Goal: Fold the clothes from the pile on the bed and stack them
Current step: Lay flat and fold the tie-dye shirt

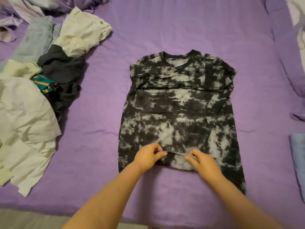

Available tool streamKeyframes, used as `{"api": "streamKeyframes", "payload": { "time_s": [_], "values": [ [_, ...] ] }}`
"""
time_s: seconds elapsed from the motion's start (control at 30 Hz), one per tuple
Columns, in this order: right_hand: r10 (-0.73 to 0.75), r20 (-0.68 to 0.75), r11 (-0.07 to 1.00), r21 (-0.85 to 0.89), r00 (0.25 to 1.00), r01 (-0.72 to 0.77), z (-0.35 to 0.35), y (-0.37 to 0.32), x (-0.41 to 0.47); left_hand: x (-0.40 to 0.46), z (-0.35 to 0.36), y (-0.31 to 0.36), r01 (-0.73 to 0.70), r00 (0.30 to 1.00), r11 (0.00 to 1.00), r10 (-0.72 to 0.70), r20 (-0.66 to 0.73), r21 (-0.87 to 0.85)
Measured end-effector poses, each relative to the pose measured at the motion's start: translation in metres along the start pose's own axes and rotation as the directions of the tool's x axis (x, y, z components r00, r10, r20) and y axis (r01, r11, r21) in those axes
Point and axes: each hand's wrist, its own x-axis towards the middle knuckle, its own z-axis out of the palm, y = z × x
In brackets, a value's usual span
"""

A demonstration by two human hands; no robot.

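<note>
A black-and-white tie-dye T-shirt [178,106] lies flat on the purple bed [99,123], collar away from me, sleeves tucked in. My left hand [148,157] pinches the shirt's near hem left of the middle. My right hand [204,164] pinches the same hem to the right, lifting a small ridge of cloth between the two hands. The pile of unfolded clothes [29,103] lies at the left: white, cream, dark and light-blue garments heaped together.
A folded blue garment [298,156] lies at the bed's right edge. A white item [298,19] sits at the far right corner. Rumpled purple bedding [290,76] rises along the right side. The bed's near edge runs below my forearms.
</note>
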Motion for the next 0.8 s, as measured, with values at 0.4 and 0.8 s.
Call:
{"api": "streamKeyframes", "payload": {
  "time_s": [0.4, 0.8],
  "values": [
    [-0.109, 0.005, 0.972, 0.208, 0.994, 0.106, -0.127, -0.025, 0.108, 0.084, -0.084, 0.072, -0.07, 0.989, 0.96, 0.032, -0.143, -0.273],
    [-0.001, -0.193, 0.951, 0.304, 0.981, 0.061, -0.196, -0.048, 0.228, 0.194, -0.158, 0.121, -0.04, 0.922, 0.958, -0.074, -0.379, -0.283]
  ]
}}
